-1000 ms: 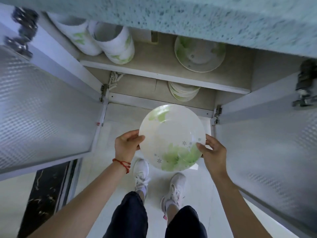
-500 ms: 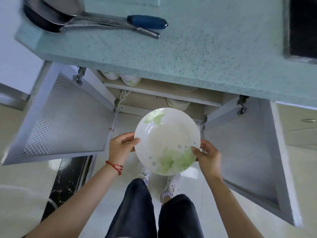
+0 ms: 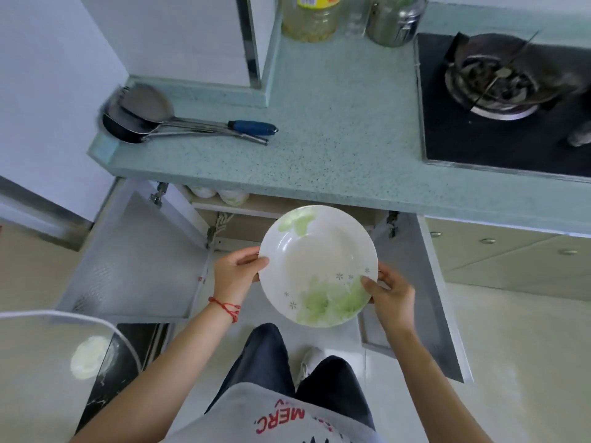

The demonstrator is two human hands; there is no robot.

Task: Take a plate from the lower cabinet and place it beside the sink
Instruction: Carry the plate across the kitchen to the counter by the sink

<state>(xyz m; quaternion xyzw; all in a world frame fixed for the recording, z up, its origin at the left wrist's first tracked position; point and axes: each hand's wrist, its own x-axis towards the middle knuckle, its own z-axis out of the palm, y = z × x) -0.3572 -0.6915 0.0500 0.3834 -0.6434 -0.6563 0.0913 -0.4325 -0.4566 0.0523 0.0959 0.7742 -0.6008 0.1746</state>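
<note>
A white plate (image 3: 316, 260) with green leaf print hangs in the air in front of the open lower cabinet (image 3: 287, 215), just below the counter edge. My left hand (image 3: 238, 271) grips its left rim, thumb on top. My right hand (image 3: 388, 294) grips its lower right rim. Both cabinet doors, the left door (image 3: 137, 260) and the right door (image 3: 419, 289), stand wide open. Inside the cabinet only the tops of two white bowls (image 3: 220, 195) show under the counter. No sink is in view.
A speckled green counter (image 3: 345, 129) stretches above the cabinet. Metal ladles with a blue handle (image 3: 179, 123) lie at its left end. Jars (image 3: 311, 14) stand at the back. A black gas stove (image 3: 499, 100) fills the right. A glass tabletop (image 3: 48, 353) sits lower left.
The view has risen from the cabinet interior to the counter top. The plate, held in both hands, has come up and out of the cabinet toward the counter edge.
</note>
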